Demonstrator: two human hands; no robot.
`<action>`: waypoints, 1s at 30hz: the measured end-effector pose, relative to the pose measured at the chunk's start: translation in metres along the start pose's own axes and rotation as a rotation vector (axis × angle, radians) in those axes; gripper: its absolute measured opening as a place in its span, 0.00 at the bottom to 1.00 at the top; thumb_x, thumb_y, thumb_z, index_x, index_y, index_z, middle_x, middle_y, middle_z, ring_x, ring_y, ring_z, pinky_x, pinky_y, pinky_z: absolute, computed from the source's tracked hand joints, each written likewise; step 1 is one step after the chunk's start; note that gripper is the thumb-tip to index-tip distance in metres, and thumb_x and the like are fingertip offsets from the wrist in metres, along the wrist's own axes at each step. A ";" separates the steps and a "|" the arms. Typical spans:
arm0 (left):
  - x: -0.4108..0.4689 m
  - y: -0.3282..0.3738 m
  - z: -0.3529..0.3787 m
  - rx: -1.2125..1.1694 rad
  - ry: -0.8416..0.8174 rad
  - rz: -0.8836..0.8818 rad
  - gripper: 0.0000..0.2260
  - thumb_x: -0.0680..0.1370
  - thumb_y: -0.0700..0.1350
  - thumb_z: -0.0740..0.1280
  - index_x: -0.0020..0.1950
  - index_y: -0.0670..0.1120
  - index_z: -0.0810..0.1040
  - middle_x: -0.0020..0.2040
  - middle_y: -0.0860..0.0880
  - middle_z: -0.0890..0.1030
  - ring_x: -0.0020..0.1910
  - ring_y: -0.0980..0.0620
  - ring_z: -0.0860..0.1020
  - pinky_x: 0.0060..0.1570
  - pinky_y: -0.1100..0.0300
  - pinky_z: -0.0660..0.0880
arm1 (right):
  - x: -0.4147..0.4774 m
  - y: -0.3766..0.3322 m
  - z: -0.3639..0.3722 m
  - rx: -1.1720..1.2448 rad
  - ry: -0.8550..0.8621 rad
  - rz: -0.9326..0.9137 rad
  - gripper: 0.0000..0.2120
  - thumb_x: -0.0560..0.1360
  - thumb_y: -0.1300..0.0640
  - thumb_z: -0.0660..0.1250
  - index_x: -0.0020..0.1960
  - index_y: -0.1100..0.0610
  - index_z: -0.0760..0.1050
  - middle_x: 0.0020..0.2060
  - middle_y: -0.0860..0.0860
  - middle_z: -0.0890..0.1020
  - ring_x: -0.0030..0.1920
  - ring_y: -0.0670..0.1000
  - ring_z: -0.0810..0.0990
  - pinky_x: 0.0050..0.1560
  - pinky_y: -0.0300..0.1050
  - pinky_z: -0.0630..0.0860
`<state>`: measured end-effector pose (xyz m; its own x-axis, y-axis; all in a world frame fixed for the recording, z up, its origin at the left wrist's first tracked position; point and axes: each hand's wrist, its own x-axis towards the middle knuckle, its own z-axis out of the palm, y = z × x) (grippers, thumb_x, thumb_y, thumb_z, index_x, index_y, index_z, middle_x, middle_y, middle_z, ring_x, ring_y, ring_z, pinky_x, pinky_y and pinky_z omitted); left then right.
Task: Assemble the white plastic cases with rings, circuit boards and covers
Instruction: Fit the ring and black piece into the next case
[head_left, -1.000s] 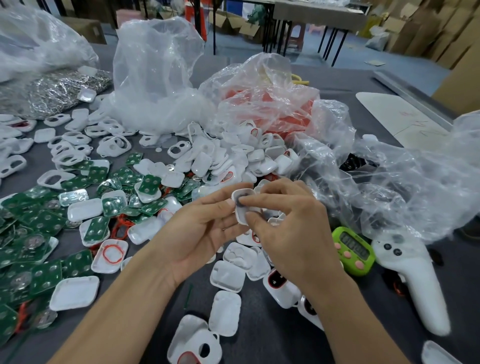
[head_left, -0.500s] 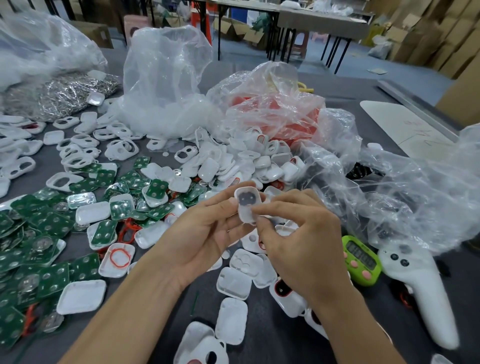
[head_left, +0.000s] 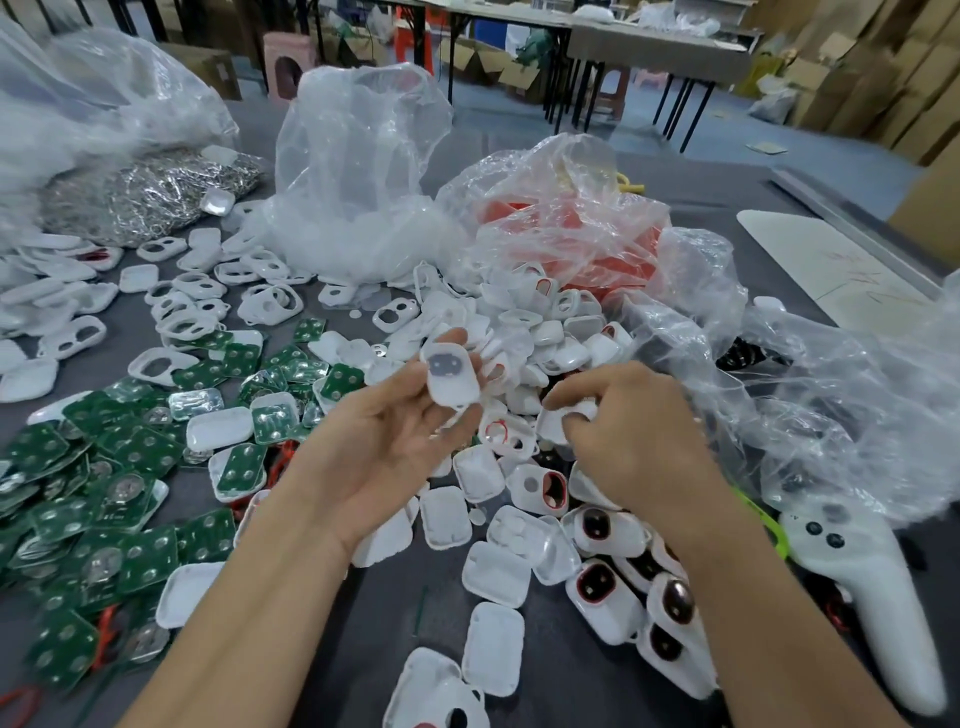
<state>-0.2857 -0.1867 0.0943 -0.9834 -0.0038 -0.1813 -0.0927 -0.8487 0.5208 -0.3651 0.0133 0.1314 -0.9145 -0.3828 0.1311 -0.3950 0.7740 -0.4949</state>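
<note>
Left hand (head_left: 384, 447): palm up, thumb and fingertips pinching one white case (head_left: 450, 373), held above the near edge of the heap (head_left: 545, 332) of loose shells.
Right hand (head_left: 628, 441): fingers curled down onto a white piece (head_left: 558, 423) at the near edge of the heap; blur hides whether it is lifted.
Change: a second ago both hands worked the case; now the right hand has left it and dropped to the heap. Judged: that press is done and the next part is being fetched.
Case attitude: windowed face towards the camera, long axis running away from the wrist, dark window at the far end.
Closed cases (head_left: 602, 592): nearer than the heap.
Green boards (head_left: 130, 545): left of the heap.
Clear bags (head_left: 358, 171): beyond the heap.
</note>
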 end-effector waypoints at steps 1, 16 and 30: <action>0.000 0.005 -0.003 -0.018 0.011 0.012 0.17 0.79 0.41 0.65 0.67 0.43 0.82 0.68 0.42 0.80 0.68 0.47 0.79 0.60 0.52 0.80 | 0.006 -0.004 0.001 -0.028 -0.081 -0.003 0.12 0.75 0.60 0.71 0.50 0.45 0.87 0.41 0.38 0.83 0.28 0.35 0.74 0.39 0.28 0.69; -0.007 0.046 -0.030 -0.147 0.052 0.215 0.15 0.79 0.43 0.63 0.61 0.44 0.85 0.60 0.44 0.84 0.60 0.48 0.83 0.59 0.53 0.81 | 0.062 -0.086 0.078 -0.394 -0.157 -0.312 0.19 0.79 0.37 0.65 0.56 0.51 0.82 0.52 0.51 0.83 0.59 0.56 0.76 0.66 0.54 0.64; -0.004 0.041 -0.030 -0.175 0.053 0.186 0.15 0.80 0.42 0.63 0.64 0.42 0.83 0.60 0.42 0.84 0.57 0.46 0.84 0.61 0.52 0.80 | 0.036 -0.062 0.030 0.262 -0.193 0.010 0.07 0.67 0.58 0.81 0.38 0.51 0.83 0.30 0.46 0.84 0.29 0.43 0.81 0.33 0.36 0.76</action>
<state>-0.2810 -0.2378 0.0914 -0.9711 -0.1921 -0.1420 0.1218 -0.9095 0.3975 -0.3712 -0.0637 0.1410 -0.8747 -0.4839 -0.0278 -0.3271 0.6316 -0.7029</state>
